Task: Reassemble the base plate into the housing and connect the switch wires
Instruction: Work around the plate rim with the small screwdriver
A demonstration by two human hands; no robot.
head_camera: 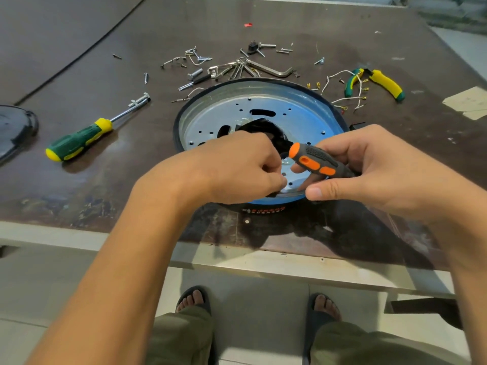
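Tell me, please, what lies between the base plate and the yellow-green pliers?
Loose white wires with small metal terminals lie between the base plate and the pliers; the head view shows this.

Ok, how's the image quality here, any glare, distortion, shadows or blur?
Head view: wide-angle lens slightly bows the table edge; bluish sheen on the base plate; dark shadow on the table under the right hand; the orange-handled screwdriver it holds looks sharp, no motion blur.
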